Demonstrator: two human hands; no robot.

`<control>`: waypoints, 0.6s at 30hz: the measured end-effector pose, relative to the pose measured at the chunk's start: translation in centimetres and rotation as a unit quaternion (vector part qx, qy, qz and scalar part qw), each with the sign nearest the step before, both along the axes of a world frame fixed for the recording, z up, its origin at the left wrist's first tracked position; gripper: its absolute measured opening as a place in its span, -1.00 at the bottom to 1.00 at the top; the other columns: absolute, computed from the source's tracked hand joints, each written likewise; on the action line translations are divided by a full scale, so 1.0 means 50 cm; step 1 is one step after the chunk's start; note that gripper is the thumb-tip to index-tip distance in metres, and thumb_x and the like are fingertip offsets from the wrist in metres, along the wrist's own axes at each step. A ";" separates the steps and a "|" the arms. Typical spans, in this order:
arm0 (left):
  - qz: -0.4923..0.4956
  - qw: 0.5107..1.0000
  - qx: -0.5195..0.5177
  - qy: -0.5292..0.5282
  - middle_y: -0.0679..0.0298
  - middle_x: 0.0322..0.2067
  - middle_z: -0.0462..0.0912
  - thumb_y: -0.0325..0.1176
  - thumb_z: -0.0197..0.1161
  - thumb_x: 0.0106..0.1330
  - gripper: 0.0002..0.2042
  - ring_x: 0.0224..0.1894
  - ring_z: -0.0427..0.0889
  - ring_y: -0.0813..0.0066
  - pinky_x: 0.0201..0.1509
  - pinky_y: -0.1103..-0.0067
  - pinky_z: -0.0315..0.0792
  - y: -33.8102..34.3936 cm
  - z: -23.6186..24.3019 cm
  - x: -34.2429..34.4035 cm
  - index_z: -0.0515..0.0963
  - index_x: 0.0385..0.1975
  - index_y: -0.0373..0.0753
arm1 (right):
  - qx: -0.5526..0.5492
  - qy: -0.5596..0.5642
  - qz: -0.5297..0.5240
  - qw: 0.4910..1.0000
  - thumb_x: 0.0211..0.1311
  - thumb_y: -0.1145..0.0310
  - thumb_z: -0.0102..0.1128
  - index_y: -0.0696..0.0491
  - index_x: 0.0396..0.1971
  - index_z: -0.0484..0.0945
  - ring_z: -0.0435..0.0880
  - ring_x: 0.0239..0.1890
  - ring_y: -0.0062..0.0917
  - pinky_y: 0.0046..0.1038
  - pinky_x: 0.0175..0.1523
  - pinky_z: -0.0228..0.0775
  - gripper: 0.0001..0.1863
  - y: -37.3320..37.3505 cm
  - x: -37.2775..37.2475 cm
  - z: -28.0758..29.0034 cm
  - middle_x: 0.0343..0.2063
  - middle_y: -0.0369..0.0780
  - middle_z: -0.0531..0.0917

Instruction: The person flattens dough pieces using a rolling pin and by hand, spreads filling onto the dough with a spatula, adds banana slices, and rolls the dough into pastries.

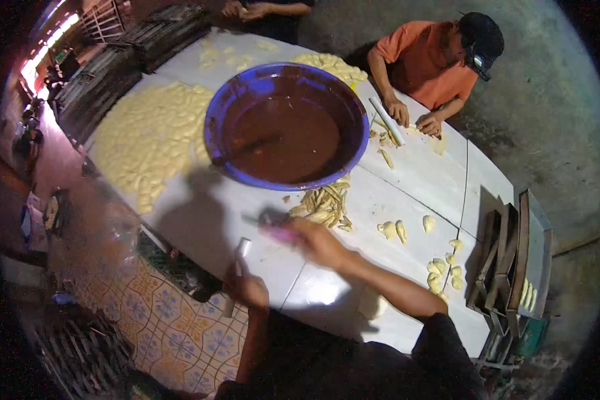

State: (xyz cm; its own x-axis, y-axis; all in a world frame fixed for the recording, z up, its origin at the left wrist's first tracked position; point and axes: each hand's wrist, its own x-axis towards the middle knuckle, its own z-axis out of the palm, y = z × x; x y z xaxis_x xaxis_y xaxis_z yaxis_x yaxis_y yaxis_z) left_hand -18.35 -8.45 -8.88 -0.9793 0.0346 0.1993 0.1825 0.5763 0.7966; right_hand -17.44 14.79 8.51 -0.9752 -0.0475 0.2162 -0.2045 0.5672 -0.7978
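My left hand (245, 285) grips a white rolling tube (243, 250) upright at the table's near edge. My right hand (317, 243), blurred by motion, is closed on a pink-handled tool (280, 230) with a darker front end, just above the table (333, 280). Beyond it lies a heap of yellow-brown strips (320, 203), beside the large blue basin (363, 133) of brown liquid. Small pale dough pieces (400, 230) lie to the right of my hand, with more (437, 273) lower down near my right forearm.
A spread of flattened dough rounds (140, 133) covers the far left. Across the table a co-worker in orange (413, 53) works beside a white tube (387, 120); another person's hands (247, 10) show behind the basin. Stacked metal trays (537, 247) stand right, dark stacked boards (93, 87) back left.
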 end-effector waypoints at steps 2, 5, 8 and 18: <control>0.038 0.954 -0.296 -0.035 0.07 0.18 0.50 -0.56 0.14 0.11 -0.27 0.19 0.45 0.04 0.17 0.09 0.32 0.016 0.069 0.012 0.36 0.41 -0.05 | 0.087 0.042 -0.042 0.994 0.14 0.58 0.14 0.05 -0.02 0.63 0.65 -0.04 -0.07 -0.08 0.03 0.52 -0.62 0.075 -0.099 0.153 -0.08 -0.07 0.64; 0.033 0.955 -0.256 0.145 0.06 0.17 0.50 -0.57 0.13 0.12 -0.33 0.16 0.47 0.04 0.14 0.10 0.33 0.028 0.091 -0.008 0.45 0.35 -0.08 | 0.339 -0.096 -0.071 0.933 0.14 0.48 0.19 0.06 -0.18 0.71 0.71 -0.17 -0.04 -0.11 -0.02 0.57 -0.76 0.163 -0.256 0.177 -0.23 -0.06 0.69; 0.052 0.977 -0.192 0.078 0.05 0.14 0.51 -0.46 0.07 0.27 -0.49 0.12 0.50 0.00 0.14 0.11 0.30 0.004 0.015 -0.001 0.53 0.27 -0.11 | 0.398 -0.266 -0.017 0.878 0.15 0.42 0.22 0.11 -0.23 0.69 0.73 -0.14 -0.07 -0.09 -0.01 0.58 -0.79 0.169 -0.356 0.116 -0.21 -0.06 0.72; 0.083 0.972 -0.109 -0.189 0.07 0.08 0.61 -0.17 -0.07 0.54 -0.59 0.13 0.52 0.09 0.22 0.19 0.27 0.001 0.052 -0.012 0.52 0.27 -0.11 | 0.219 -0.197 0.262 0.919 0.17 0.40 0.19 0.25 -0.34 0.63 0.63 -0.56 -0.40 -0.28 -0.35 0.45 -0.80 0.215 -0.381 0.117 -0.59 -0.09 0.65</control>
